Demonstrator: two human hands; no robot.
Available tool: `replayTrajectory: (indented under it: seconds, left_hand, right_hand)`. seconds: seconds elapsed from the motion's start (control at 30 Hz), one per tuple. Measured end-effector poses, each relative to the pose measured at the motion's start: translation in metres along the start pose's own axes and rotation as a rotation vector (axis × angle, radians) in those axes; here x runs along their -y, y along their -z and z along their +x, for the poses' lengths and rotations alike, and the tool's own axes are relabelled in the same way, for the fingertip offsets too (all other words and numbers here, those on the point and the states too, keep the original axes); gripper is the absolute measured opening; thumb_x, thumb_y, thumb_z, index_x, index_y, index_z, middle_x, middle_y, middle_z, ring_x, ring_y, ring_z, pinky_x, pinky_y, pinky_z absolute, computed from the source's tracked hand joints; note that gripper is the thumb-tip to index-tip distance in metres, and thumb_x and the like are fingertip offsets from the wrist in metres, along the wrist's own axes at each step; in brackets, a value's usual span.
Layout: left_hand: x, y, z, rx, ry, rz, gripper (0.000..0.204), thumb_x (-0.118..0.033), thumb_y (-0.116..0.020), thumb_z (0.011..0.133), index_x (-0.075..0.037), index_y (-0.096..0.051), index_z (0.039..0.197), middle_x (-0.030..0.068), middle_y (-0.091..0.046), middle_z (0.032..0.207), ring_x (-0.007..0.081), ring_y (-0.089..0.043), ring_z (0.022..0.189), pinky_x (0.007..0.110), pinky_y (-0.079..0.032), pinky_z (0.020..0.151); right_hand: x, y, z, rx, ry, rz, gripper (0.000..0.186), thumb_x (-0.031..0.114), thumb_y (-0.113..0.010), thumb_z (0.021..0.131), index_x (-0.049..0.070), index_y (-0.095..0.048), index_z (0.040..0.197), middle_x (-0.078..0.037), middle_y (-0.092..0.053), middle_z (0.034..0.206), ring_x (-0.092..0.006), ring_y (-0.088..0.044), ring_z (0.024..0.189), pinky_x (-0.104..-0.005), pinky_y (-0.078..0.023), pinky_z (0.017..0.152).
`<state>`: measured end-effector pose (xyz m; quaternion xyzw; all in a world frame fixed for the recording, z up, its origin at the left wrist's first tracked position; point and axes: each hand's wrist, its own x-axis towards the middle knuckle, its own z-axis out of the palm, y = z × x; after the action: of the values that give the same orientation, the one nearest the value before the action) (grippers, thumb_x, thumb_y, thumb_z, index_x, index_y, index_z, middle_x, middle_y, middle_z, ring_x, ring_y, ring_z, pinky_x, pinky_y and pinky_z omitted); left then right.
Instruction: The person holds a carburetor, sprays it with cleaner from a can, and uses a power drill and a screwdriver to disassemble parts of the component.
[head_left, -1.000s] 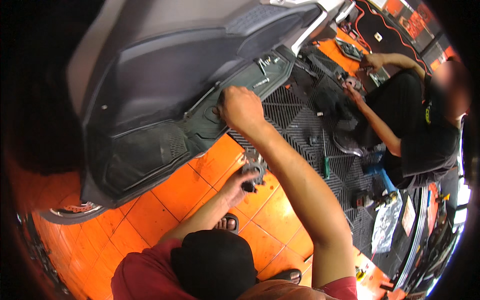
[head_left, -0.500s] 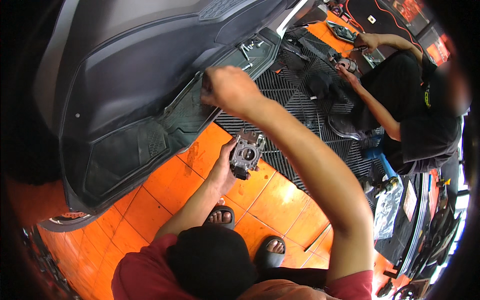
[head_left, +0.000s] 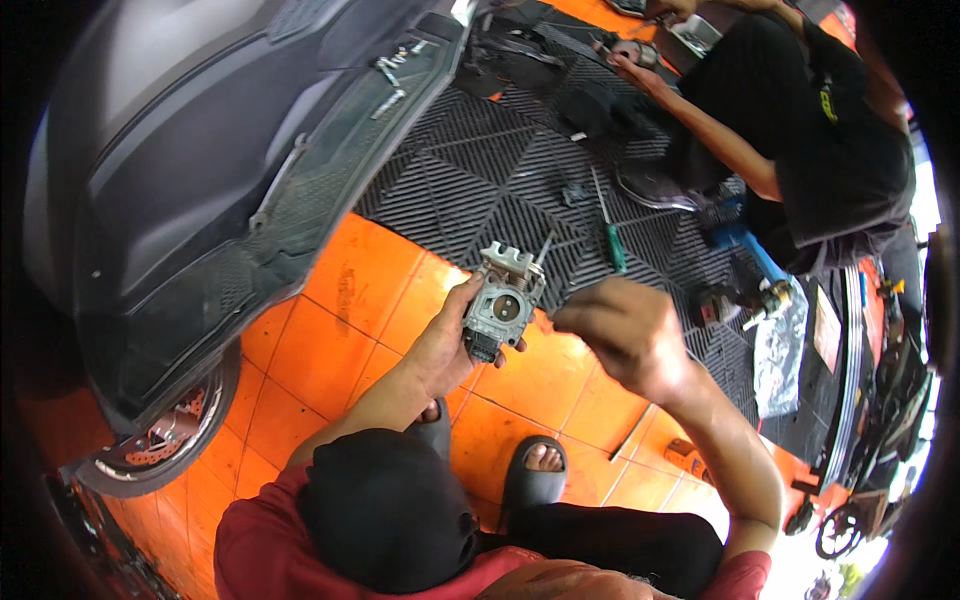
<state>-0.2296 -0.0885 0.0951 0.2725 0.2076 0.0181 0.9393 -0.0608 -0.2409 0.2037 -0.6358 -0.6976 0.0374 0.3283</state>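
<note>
My left hand grips a metal throttle body, its round bore and butterfly plate facing up and a black plastic part at its lower end. To the right of it, my right hand hangs raised with curled fingers, blurred; what they hold, if anything, is unclear. At the upper left is a grey-and-black scooter, with several bolts lying on its footboard. A green-handled screwdriver lies on the black grid mat beyond my hands.
A co-worker in dark clothes sits at the upper right, both hands on small parts. A blue-handled tool and a plastic bag lie at the right. Orange tiles are under my sandalled feet; the scooter's wheel is at the lower left.
My right hand has come away from the scooter's footboard, down and to the right, beside the throttle body. The view has turned, so the scooter and co-worker appear higher in it.
</note>
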Motion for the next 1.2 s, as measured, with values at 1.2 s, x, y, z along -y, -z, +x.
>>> replayTrajectory:
  seconds: [1.2]
  left_hand:
    - [0.038, -0.010, -0.012, 0.111, 0.133, 0.067, 0.038, -0.028, -0.050, 0.104, -0.004, -0.055, 0.132, 0.0059, -0.068, 0.111, 0.0132, -0.068, 0.100, 0.027, -0.057, 0.083]
  right_hand:
    - [0.022, -0.016, -0.053, 0.310, 0.105, -0.620, 0.038, 0.016, -0.062, 0.084, 0.000, -0.070, 0.117, -0.007, -0.065, 0.125, -0.0147, -0.062, 0.092, -0.0292, -0.045, 0.068]
